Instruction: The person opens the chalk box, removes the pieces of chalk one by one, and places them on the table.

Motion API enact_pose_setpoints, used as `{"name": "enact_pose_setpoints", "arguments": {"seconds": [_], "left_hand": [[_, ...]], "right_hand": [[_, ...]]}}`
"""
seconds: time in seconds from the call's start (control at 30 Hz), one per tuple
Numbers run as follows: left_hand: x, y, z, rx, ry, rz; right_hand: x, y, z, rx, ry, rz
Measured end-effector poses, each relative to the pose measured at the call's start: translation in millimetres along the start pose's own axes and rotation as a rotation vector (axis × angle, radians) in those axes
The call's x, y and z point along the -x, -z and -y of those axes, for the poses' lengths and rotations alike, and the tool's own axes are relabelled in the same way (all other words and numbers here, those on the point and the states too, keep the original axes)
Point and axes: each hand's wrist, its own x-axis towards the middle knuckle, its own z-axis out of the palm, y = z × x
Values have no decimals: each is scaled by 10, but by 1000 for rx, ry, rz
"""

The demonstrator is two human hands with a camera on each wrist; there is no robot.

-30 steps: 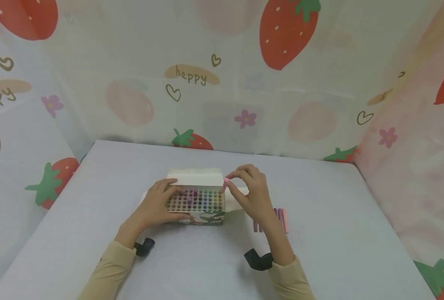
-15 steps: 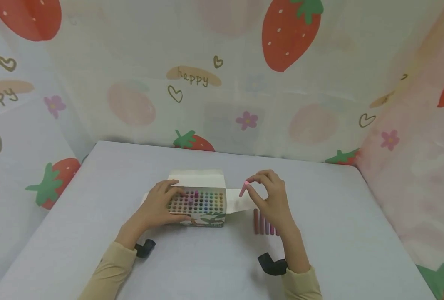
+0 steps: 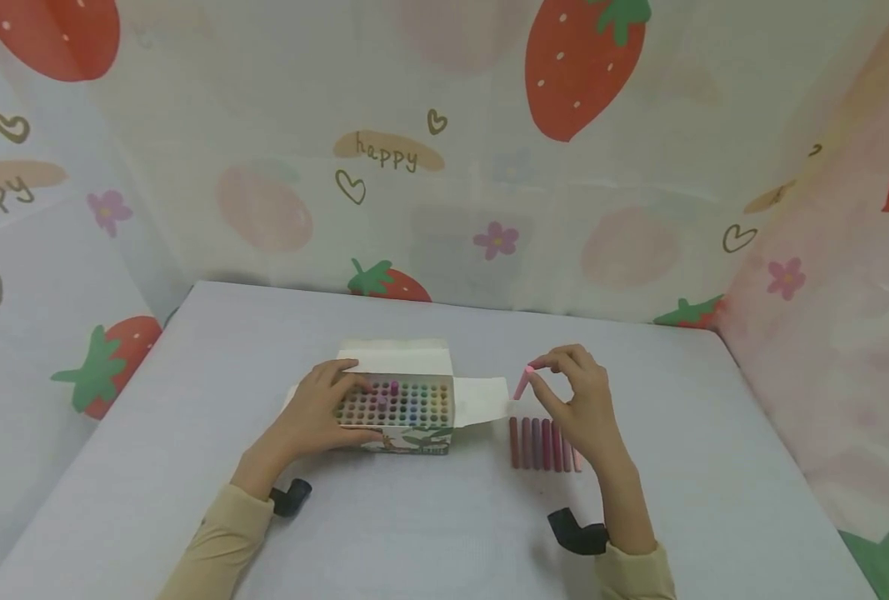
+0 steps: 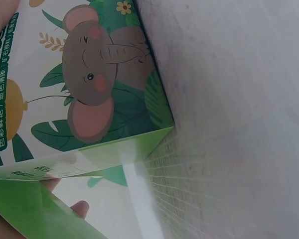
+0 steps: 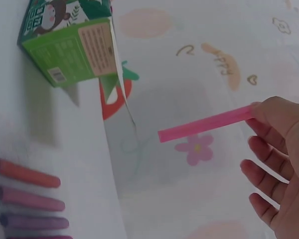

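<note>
Between thumb and forefinger my right hand [image 3: 579, 404] pinches a pink chalk stick [image 3: 522, 384], held at a slant above the table. The right wrist view shows the same stick [image 5: 204, 124] gripped at one end, its other end free. My left hand [image 3: 311, 412] holds the left side of an opened cardboard box [image 3: 414, 442], thumb along the front. Many coloured sticks stand in the box; two purple ones [image 3: 395, 388] rise above the others. An elephant print [image 4: 92, 74] covers one face of the box in the left wrist view.
Below my right hand, several pink, purple and reddish sticks [image 3: 546, 444] lie side by side on the white table [image 3: 444, 533]. The box's side flap [image 3: 481, 402] juts right and its lid [image 3: 395, 357] stands up behind. A strawberry-print cloth [image 3: 414, 225] hangs behind the table.
My right hand has carried the pink stick rightward, away from the box, to above the row of sticks. More of that row now shows. My left hand has stayed on the box.
</note>
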Motion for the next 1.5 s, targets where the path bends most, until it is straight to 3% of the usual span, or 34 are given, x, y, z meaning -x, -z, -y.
{"name": "enact_pose_setpoints", "arguments": {"seconds": [0.33, 0.73, 0.93, 1.1, 1.5], "left_hand": [[-5, -19, 8, -4, 4, -2], [18, 5, -19, -2, 8, 4], [13, 14, -27, -6, 2, 0], [12, 13, -21, -6, 1, -2], [8, 11, -18, -5, 0, 0]], "right_hand": [[111, 225, -173, 75, -101, 31], [225, 477, -320, 154, -311, 196], [282, 585, -409, 160, -384, 321], [315, 605, -502, 151, -467, 416], [390, 503, -670, 129, -577, 546]]}}
